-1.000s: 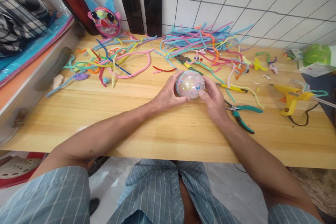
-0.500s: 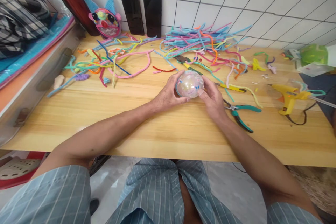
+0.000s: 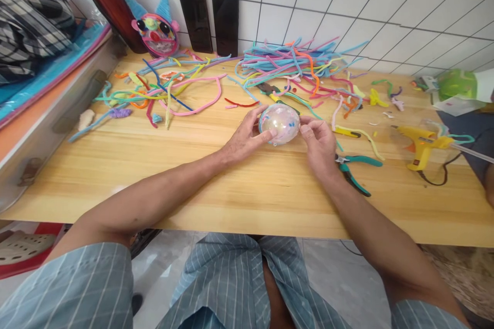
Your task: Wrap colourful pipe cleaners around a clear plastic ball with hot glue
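Clear plastic, flecked with blue and pink, makes up the ball (image 3: pixel 280 124), which is found between the two hands above the middle of the worktop (image 3: pixel 216 185). Its outline is near round, so no long axis can be called; a pale blue edge shows along its left side.

Left hand (image 3: pixel 247 134): curved about the ball's left side, thumb laid over the near face and fingers reaching round toward the far side. It is judged to be holding the ball and to carry most of the support.

Right hand (image 3: pixel 319 145): narrow, thumb and forefinger drawn close together at the ball's right edge. Whether these tips grip the rim, pinch something small or merely touch cannot be told.

Governing relation: the ball lies directly between the hands, left of the right hand and right of the left hand. Contact is fuller on the left, making that the nearer hand. Whether the ball's underside meets the worktop cannot be determined.

Surroundings: yellow-handled pliers (image 3: pixel 283 101) lie just beyond the ball, partly hidden by it. Teal-handled pliers (image 3: pixel 363 161) lie just right of the right hand, and a glue gun (image 3: pixel 422 146) lies well apart, farther right.
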Available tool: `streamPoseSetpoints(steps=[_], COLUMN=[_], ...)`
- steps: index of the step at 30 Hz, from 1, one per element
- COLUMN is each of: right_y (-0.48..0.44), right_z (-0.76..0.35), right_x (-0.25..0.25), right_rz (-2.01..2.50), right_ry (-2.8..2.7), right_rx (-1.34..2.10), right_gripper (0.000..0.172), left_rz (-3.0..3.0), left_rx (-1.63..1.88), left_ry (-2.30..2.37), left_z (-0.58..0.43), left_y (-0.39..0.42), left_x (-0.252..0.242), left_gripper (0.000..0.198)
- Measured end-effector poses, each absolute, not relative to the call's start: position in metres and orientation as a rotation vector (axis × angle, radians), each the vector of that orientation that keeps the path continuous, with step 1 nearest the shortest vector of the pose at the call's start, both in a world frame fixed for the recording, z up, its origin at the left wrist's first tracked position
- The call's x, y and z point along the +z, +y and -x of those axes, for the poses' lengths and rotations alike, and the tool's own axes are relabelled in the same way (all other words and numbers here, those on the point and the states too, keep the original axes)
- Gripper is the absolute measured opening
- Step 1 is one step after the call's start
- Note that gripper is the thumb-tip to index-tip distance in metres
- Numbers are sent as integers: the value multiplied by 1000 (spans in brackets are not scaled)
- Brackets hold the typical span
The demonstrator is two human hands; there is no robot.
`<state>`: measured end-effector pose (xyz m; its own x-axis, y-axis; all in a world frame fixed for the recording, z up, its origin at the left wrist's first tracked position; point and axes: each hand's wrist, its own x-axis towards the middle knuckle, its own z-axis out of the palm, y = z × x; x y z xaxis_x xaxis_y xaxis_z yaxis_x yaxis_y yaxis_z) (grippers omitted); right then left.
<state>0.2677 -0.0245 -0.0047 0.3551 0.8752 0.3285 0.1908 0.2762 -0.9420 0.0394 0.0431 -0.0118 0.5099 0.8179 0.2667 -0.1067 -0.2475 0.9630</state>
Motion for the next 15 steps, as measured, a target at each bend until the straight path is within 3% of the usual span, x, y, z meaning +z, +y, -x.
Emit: streamPoseSetpoints(steps=[6, 15], right_y=[-26, -28], right_z=[-264, -265], right_x=[-4, 12], right_rz=[1188, 1096], right_ry=[-1046, -842], right_rx=[659, 745], right_gripper=[44, 47], left_rz=[-1563, -1563], left_rx=[1005, 1058], left_ry=[623, 679], left_z=[-39, -38], left_y=[44, 42], left_x=[-15, -13], left_gripper=[84, 75])
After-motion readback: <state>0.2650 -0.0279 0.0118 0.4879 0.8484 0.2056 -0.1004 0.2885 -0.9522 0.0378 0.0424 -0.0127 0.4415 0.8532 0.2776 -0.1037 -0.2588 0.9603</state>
